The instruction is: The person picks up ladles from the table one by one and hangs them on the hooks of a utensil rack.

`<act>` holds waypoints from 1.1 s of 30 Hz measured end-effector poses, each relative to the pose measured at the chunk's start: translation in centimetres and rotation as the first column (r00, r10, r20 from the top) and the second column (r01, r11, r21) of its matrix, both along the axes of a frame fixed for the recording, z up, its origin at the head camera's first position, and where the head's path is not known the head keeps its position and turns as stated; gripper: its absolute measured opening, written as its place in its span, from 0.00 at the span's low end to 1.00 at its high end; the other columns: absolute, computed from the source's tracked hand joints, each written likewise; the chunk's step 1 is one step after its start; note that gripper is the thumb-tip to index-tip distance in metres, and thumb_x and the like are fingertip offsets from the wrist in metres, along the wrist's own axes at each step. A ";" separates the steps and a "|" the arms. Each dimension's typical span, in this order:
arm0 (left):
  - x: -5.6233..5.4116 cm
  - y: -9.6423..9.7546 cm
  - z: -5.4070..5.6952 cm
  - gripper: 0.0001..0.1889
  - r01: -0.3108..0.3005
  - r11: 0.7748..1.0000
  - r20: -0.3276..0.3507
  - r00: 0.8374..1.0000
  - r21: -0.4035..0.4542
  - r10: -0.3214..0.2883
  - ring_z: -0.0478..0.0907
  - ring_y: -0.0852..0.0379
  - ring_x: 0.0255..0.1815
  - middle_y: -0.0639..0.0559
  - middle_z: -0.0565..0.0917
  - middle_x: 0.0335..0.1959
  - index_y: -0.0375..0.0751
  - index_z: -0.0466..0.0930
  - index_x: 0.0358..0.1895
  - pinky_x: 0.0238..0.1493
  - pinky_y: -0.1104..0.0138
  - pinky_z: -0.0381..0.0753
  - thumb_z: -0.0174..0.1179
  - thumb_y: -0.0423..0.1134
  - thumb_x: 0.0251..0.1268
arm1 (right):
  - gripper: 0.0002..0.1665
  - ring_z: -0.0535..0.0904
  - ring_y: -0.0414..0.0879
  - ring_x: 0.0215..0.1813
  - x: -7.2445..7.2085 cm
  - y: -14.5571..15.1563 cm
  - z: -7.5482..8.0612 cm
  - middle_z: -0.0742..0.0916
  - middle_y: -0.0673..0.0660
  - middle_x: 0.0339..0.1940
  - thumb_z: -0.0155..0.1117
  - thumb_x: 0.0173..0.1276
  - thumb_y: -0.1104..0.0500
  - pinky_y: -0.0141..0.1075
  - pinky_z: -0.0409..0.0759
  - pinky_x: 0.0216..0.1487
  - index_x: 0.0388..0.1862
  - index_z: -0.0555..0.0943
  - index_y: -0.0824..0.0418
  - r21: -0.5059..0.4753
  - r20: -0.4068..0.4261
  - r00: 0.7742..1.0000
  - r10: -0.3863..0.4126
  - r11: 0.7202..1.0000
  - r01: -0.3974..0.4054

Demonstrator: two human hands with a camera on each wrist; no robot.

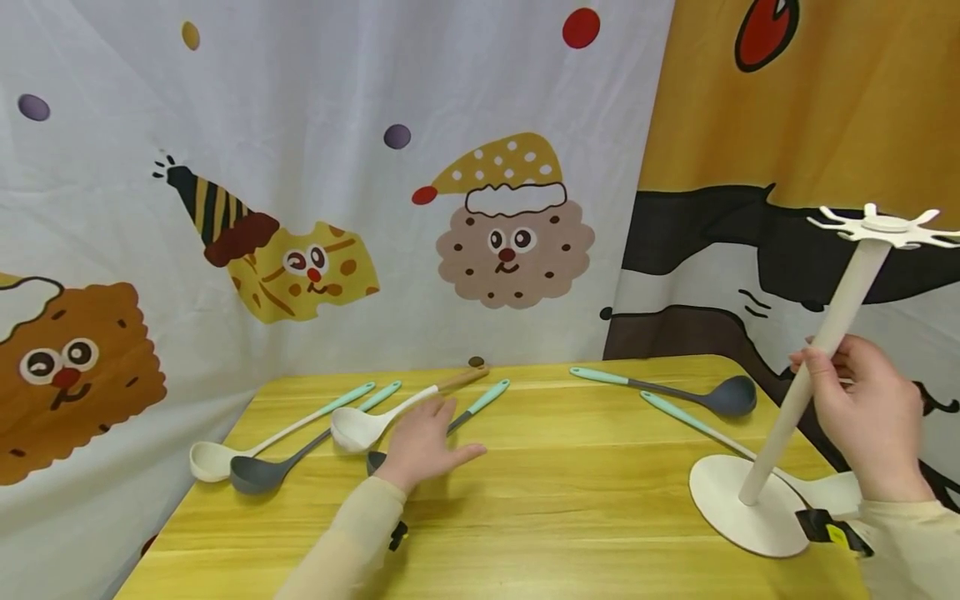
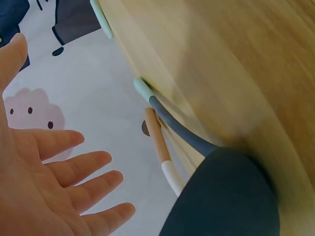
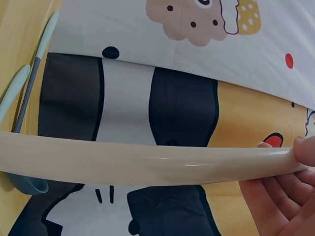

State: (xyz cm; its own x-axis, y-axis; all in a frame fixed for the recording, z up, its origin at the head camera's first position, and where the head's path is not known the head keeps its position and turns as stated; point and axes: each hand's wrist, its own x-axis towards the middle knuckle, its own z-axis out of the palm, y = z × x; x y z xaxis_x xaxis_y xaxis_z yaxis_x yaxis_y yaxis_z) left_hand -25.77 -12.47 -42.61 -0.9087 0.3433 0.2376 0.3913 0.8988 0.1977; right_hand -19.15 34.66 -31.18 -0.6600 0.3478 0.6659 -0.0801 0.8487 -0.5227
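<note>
My right hand point(image 1: 866, 408) grips the pole of a white utensil stand point(image 1: 843, 300), its thumb and fingers round the pole. The stand has a round base and a ring of hooks on top; its pole leans right in the head view. My left hand point(image 1: 423, 446) hovers, fingers spread and holding nothing, over a dark grey ladle point(image 1: 483, 402) with a mint handle, partly hiding it. Just left lies a white ladle point(image 1: 360, 429) with a wooden handle. In the left wrist view the dark ladle's bowl point(image 2: 221, 196) is close to the camera, beside the open palm point(image 2: 44, 191).
Farther left lie a cream ladle point(image 1: 212, 461) and a grey ladle point(image 1: 258, 475), both mint-handled. At the right are another grey ladle point(image 1: 731, 397) and a white-headed utensil point(image 1: 828, 493), partly behind the stand. A printed curtain point(image 1: 405, 333) hangs behind the wooden table point(image 1: 570, 517).
</note>
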 end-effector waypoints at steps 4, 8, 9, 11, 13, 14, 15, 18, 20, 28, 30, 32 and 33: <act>0.0 0.2 -0.3 0.50 -0.002 1.000 0.018 1.000 0.013 0.002 0.73 0.38 0.63 0.37 0.74 0.65 0.37 0.67 0.72 0.58 0.47 0.75 0.55 0.75 0.57 | 0.15 0.56 0.10 0.36 -0.1 -0.4 0.0 0.86 0.70 0.44 0.59 0.74 0.63 0.17 0.60 0.33 0.54 0.79 0.72 0.022 -0.016 1.000 0.019 1.000 -0.019; 0.0 0.3 -0.3 0.50 -0.011 1.000 0.041 0.999 0.021 0.010 0.72 0.38 0.64 0.37 0.73 0.66 0.38 0.67 0.72 0.59 0.46 0.74 0.56 0.75 0.57 | 0.15 0.57 0.09 0.35 -0.3 -0.8 0.0 0.87 0.69 0.43 0.60 0.73 0.63 0.17 0.61 0.32 0.52 0.80 0.71 0.029 -0.034 0.999 0.025 0.999 -0.024; 0.0 0.3 -0.3 0.50 -0.013 1.000 0.044 0.999 0.020 0.012 0.72 0.38 0.64 0.37 0.73 0.66 0.38 0.67 0.72 0.59 0.46 0.74 0.56 0.75 0.57 | 0.14 0.57 0.10 0.34 -0.4 -0.9 0.0 0.87 0.69 0.42 0.61 0.73 0.62 0.18 0.62 0.32 0.51 0.81 0.71 0.030 -0.037 0.999 0.028 0.999 -0.027; -0.1 0.3 -0.3 0.49 -0.014 1.000 0.045 0.999 0.019 0.013 0.72 0.38 0.64 0.37 0.73 0.66 0.38 0.67 0.72 0.58 0.46 0.74 0.56 0.74 0.58 | 0.13 0.58 0.10 0.34 -0.6 -1.1 0.0 0.87 0.68 0.41 0.62 0.72 0.62 0.21 0.63 0.31 0.50 0.81 0.70 0.030 -0.043 0.998 0.042 0.999 -0.041; -0.2 0.3 -0.3 0.49 -0.019 1.000 0.047 0.999 0.014 0.018 0.73 0.38 0.63 0.38 0.73 0.66 0.38 0.67 0.72 0.58 0.46 0.75 0.57 0.73 0.58 | 0.13 0.59 0.11 0.34 -0.8 -1.4 0.0 0.86 0.67 0.40 0.62 0.72 0.61 0.22 0.64 0.30 0.48 0.82 0.70 0.033 -0.048 0.997 0.067 0.997 -0.066; -0.2 0.3 -0.3 0.49 -0.022 1.000 0.050 0.998 0.012 0.021 0.73 0.38 0.63 0.38 0.73 0.66 0.38 0.67 0.72 0.58 0.46 0.75 0.56 0.74 0.58 | 0.12 0.60 0.12 0.34 -0.9 -1.7 0.0 0.86 0.67 0.40 0.62 0.72 0.61 0.21 0.64 0.30 0.48 0.82 0.69 0.032 -0.052 0.995 0.087 0.996 -0.085; -0.3 0.4 -0.2 0.49 -0.025 1.000 0.053 0.998 0.011 0.024 0.73 0.38 0.62 0.38 0.74 0.66 0.38 0.68 0.72 0.57 0.46 0.75 0.56 0.73 0.58 | 0.12 0.61 0.12 0.35 -1.0 -1.9 0.0 0.86 0.67 0.40 0.62 0.72 0.62 0.19 0.64 0.30 0.48 0.82 0.70 0.031 -0.061 0.992 0.111 0.994 -0.109; -0.5 0.5 -0.2 0.49 -0.036 0.999 0.061 0.997 0.005 0.036 0.74 0.39 0.62 0.38 0.74 0.65 0.38 0.68 0.71 0.57 0.47 0.76 0.56 0.74 0.58 | 0.11 0.64 0.13 0.35 -1.4 -3.0 0.1 0.87 0.67 0.39 0.62 0.72 0.63 0.14 0.64 0.32 0.48 0.81 0.71 0.036 -0.087 0.979 0.182 0.983 -0.179; -0.6 0.6 -0.2 0.50 -0.044 0.999 0.066 0.997 0.002 0.044 0.74 0.39 0.62 0.39 0.74 0.65 0.39 0.69 0.71 0.57 0.48 0.76 0.54 0.76 0.57 | 0.11 0.65 0.13 0.35 -1.7 -3.8 0.2 0.87 0.67 0.39 0.62 0.72 0.64 0.12 0.65 0.34 0.48 0.81 0.71 0.033 -0.102 0.970 0.222 0.975 -0.220; -1.0 0.9 -0.2 0.49 -0.057 0.998 0.092 0.994 0.023 0.055 0.72 0.40 0.64 0.39 0.73 0.66 0.38 0.69 0.71 0.59 0.47 0.74 0.55 0.75 0.58 | 0.11 0.70 0.15 0.35 -3.0 -7.3 0.6 0.88 0.64 0.38 0.62 0.73 0.64 0.13 0.68 0.35 0.50 0.81 0.70 0.018 -0.138 0.926 0.353 0.935 -0.354; -1.1 0.9 -0.3 0.49 -0.060 0.998 0.095 0.994 0.024 0.058 0.72 0.40 0.64 0.39 0.73 0.66 0.38 0.69 0.71 0.60 0.48 0.74 0.54 0.76 0.58 | 0.12 0.70 0.14 0.36 -3.5 -8.2 0.7 0.88 0.63 0.38 0.62 0.73 0.64 0.13 0.69 0.36 0.50 0.80 0.70 0.014 -0.143 0.915 0.377 0.925 -0.379; -1.3 1.0 -0.3 0.49 -0.060 0.998 0.095 0.994 0.026 0.058 0.72 0.40 0.64 0.39 0.73 0.66 0.38 0.69 0.71 0.60 0.48 0.74 0.53 0.76 0.57 | 0.12 0.71 0.15 0.35 -3.9 -9.1 0.8 0.88 0.63 0.37 0.61 0.73 0.63 0.14 0.69 0.37 0.50 0.80 0.70 0.009 -0.143 0.908 0.393 0.918 -0.396; -1.3 1.0 -0.4 0.50 -0.060 0.998 0.094 0.994 0.023 0.058 0.72 0.41 0.64 0.39 0.74 0.66 0.38 0.69 0.71 0.60 0.48 0.74 0.53 0.76 0.57 | 0.12 0.71 0.16 0.35 -4.1 -9.5 0.8 0.88 0.62 0.37 0.61 0.74 0.62 0.14 0.70 0.37 0.50 0.80 0.69 0.006 -0.142 0.907 0.396 0.917 -0.399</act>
